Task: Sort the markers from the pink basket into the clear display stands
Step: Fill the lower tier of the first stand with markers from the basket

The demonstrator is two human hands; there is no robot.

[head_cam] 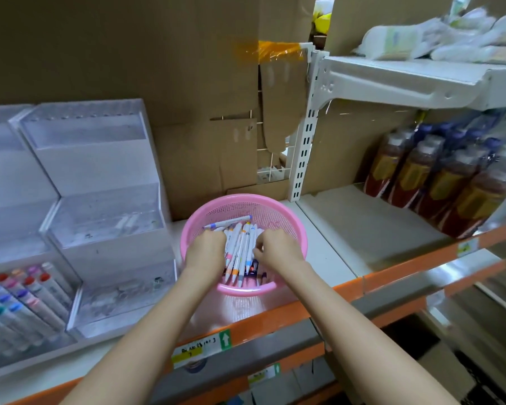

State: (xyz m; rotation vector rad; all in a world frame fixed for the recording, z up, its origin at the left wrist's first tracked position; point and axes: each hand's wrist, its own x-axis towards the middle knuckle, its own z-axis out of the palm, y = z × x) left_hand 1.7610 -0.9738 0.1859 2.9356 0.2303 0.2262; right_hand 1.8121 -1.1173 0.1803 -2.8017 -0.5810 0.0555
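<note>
Nearest of all, below both wrists, runs the shelf's orange front edge (304, 306). The near rim of the pink basket (246, 291) sits just behind it, so there is little margin on that side. Both hands are down inside the basket. The left hand (206, 247) has its fingers curled down into the pile and appears to grip the markers (241, 248) from its side. The right hand (278, 247) does the same from the other side, with its curled fingertips (256, 250) on the white barrels. The bundle lies between the two hands, and one loose marker lies crosswise just beyond them.

This looks like the gathering step, in which a handful is collected before anything goes to a stand. The next move probably calls for lifting the bundle straight up over the basket rim, then carrying it left.

To the left of the left hand, close to the basket, stands a stepped clear display stand (100, 217). Its tiers look empty, and its front wall would have to be cleared from above. Further left, a second stand (18, 200) holds colour-capped markers (21, 293) in its lowest tier.

To the right of the right hand the shelf floor is bare up to a row of bottles (438, 182). Beyond the hands are a white slotted post (304, 147) and a cardboard backing (129, 54). An upper shelf (406, 80) overhangs on the right, while the room above the hands is open.
</note>
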